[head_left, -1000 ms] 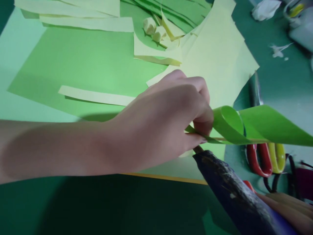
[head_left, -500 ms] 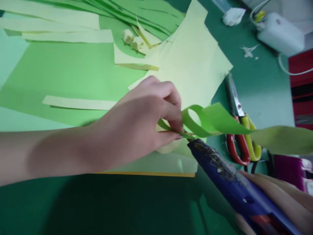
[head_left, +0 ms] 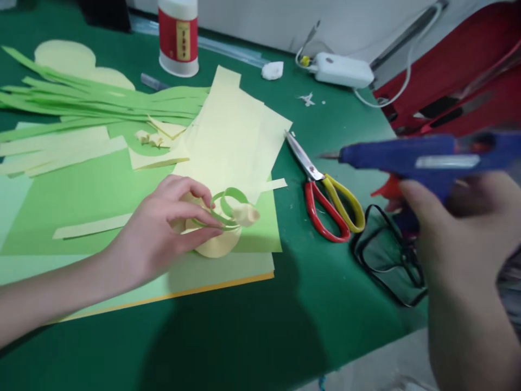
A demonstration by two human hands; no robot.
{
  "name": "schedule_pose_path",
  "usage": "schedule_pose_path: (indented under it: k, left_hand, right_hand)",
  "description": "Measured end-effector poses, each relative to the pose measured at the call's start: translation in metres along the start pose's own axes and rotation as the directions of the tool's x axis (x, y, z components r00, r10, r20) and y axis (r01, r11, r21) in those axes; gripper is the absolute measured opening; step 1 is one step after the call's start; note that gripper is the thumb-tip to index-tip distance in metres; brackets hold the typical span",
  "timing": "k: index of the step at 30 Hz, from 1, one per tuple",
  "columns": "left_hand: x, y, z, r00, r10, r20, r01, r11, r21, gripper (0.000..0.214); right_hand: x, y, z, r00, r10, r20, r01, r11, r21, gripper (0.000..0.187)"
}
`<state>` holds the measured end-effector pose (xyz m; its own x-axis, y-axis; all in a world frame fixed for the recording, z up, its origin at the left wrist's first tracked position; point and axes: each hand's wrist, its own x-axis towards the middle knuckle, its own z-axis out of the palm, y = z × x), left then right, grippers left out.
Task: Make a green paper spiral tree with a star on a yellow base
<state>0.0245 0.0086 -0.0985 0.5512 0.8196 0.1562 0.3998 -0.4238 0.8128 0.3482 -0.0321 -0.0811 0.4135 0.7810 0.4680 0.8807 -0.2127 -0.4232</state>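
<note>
Your left fingers [head_left: 197, 213], nearly closed, pinch the green strip [head_left: 238, 193]; squeezing harder could crease it. Your right fingers [head_left: 421, 201] curl around the glue gun [head_left: 407, 152].

green paper strip [head_left: 235, 192]: curling in loops, sitting left of the scissors [head_left: 315, 175] | cream paper bud [head_left: 247, 215]: touching its right side | blue glue gun [head_left: 401, 152]: hovering right of the scissors, pointing left

Glue gun [head_left: 401, 152] partly beyond right edge
</note>
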Motion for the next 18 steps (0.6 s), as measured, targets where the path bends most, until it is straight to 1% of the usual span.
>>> schedule_pose_path:
  k: [1,2,3,4,5,6,8,10,12,14,15,16,17,18]
  left_hand:
    - [0.0,0.001,-0.001,0.999,-0.03,0.015,0.03,0.999,0.013,0.008]
    - [0.0,0.002,-0.002,0.998,-0.061,0.027,0.061,0.998,0.018,0.009]
    - [0.0,0.003,-0.003,0.996,-0.083,0.037,0.083,0.996,0.012,0.01]
    - [0.0,0.004,-0.003,0.994,-0.099,0.037,0.099,0.995,-0.002,0.012]
    - [0.0,0.004,-0.003,0.994,-0.106,0.032,0.107,0.994,-0.022,0.014]
    - [0.0,0.005,-0.003,0.993,-0.112,0.023,0.113,0.993,-0.039,0.013]
    - [0.0,0.006,-0.002,0.99,-0.138,-0.007,0.138,0.989,-0.053,0.009]
    - [-0.001,0.008,-0.001,0.986,-0.165,-0.026,0.164,0.985,-0.051,0.008]
    - [-0.001,0.01,-0.002,0.984,-0.177,-0.028,0.175,0.984,-0.044,0.006]
    - [-0.001,0.011,-0.002,0.983,-0.178,-0.033,0.177,0.984,-0.031,0.007]
    - [-0.001,0.011,-0.002,0.984,-0.177,-0.034,0.176,0.984,-0.022,0.008]
    - [-0.001,0.011,-0.002,0.984,-0.176,-0.036,0.175,0.984,-0.015,0.008]
    - [-0.001,0.011,-0.002,0.984,-0.176,-0.038,0.175,0.984,-0.01,0.008]
    - [-0.002,0.01,-0.002,0.984,-0.175,-0.042,0.175,0.985,-0.009,0.007]
  right_hand:
    - [0.014,-0.003,0.002,0.99,0.122,0.065,-0.109,0.98,-0.168,0.048]
    - [0.028,-0.005,0.005,0.978,0.173,0.115,-0.143,0.963,-0.23,0.052]
    - [0.04,-0.005,0.009,0.96,0.212,0.183,-0.163,0.954,-0.254,0.057]
    - [0.05,-0.005,0.013,0.948,0.246,0.204,-0.183,0.941,-0.285,0.063]
    - [0.057,-0.003,0.018,0.92,0.27,0.283,-0.181,0.936,-0.303,0.065]
    - [0.062,-0.001,0.024,0.904,0.284,0.319,-0.177,0.929,-0.325,0.064]
    - [0.066,0.001,0.034,0.895,0.299,0.331,-0.172,0.916,-0.363,0.049]
    - [0.063,-0.001,0.04,0.905,0.285,0.315,-0.157,0.913,-0.377,0.034]
    - [0.055,-0.011,0.038,0.934,0.222,0.279,-0.115,0.928,-0.353,0.026]
    - [0.04,-0.03,0.027,0.968,0.102,0.23,-0.036,0.96,-0.276,0.02]
    - [0.03,-0.041,0.018,0.972,0.033,0.234,0.016,0.979,-0.204,0.018]
    - [0.018,-0.054,0.009,0.961,-0.042,0.273,0.075,0.991,-0.112,0.017]
    - [0.005,-0.066,-0.001,0.931,-0.128,0.343,0.137,0.991,0.001,0.017]
    - [-0.01,-0.078,-0.01,0.845,-0.292,0.447,0.221,0.953,0.205,0.025]
